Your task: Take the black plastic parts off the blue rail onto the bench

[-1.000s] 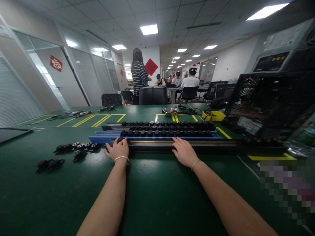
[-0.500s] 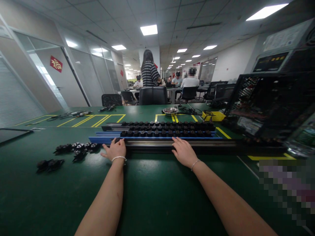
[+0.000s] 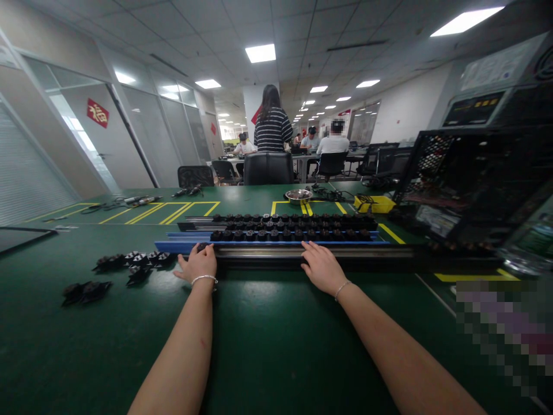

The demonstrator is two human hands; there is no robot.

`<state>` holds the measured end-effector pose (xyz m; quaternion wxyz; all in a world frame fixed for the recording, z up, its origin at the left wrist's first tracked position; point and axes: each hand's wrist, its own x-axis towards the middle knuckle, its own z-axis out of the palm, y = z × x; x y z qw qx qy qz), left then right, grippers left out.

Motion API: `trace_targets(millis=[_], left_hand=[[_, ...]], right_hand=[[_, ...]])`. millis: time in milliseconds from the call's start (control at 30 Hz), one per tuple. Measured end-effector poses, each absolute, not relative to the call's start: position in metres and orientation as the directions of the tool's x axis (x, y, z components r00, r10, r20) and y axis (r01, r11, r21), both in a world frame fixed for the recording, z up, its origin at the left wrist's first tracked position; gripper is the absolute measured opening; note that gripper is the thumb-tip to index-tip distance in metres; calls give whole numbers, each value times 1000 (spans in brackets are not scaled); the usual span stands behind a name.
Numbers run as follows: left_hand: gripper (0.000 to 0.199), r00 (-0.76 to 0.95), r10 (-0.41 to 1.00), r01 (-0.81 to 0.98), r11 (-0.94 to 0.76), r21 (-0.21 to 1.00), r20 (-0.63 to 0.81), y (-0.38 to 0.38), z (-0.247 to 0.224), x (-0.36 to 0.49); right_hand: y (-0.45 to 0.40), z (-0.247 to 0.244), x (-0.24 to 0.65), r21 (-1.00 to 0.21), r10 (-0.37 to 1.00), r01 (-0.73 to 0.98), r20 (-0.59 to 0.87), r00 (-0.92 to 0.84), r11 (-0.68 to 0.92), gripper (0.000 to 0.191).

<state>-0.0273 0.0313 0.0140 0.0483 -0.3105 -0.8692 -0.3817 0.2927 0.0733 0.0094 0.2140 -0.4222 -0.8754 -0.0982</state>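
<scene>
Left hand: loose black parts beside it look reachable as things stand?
Probably yes: the nearest loose black parts lie just left of the left hand on the green table, with nothing visible standing between.

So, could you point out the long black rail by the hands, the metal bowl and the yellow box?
Black rail [image 3: 259, 252]: head view, on the pale strip along its length.
Metal bowl [image 3: 298, 202]: head view, on its near outer wall.
Yellow box [image 3: 377, 207]: head view, on its near side.

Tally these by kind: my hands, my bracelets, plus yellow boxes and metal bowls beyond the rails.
Hands: 2 (left hand, right hand)
Bracelets: 2 (left bracelet, right bracelet)
Yellow box: 1
Metal bowl: 1
Total: 6
</scene>
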Motion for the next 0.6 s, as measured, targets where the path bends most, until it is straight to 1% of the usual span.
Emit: trace_targets(millis=[300,433,500,533,600], left_hand=[[42,-846,401,527,524,669,352,33,11,-30],[41,-850,372,525,532,664,373,34,9,-31],[40,-841,371,540,546,640,393,34,7,-33],[39,-824,392,566,550,615,408,34,7,-34],[38,-759,479,651,542,531,442,33,7,-37]], right_hand=[[74,8,293,-8,683,773,475,-555,634,18],[73,9,293,-2,686,778,474,-552,628,18],[73,10,293,0,688,781,472,-551,625,18],[73,10,292,0,690,782,471,-550,623,18],[72,10,292,-4,693,783,469,-547,621,18]])
